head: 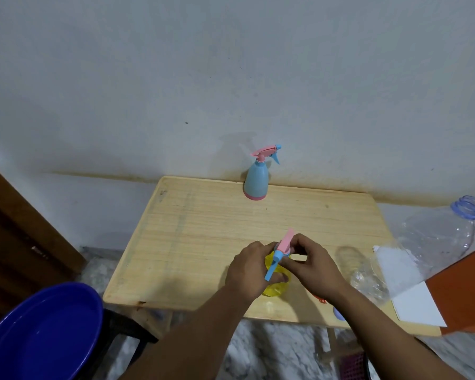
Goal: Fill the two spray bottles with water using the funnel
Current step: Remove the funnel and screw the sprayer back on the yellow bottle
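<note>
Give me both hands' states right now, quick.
Left hand: grips the body of the yellow spray bottle.
Right hand: pinches that bottle's pink spray head.

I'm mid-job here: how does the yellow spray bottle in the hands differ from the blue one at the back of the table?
The translucent yellow plastic spray bottle stands near the table's front edge; the opaque light-blue plastic spray bottle stands at the far edge by the wall. The yellow one is held: the left hand grips its body and the right hand pinches its head. The blue one stands untouched. Both are upright and carry a pink-and-blue trigger head.
</note>
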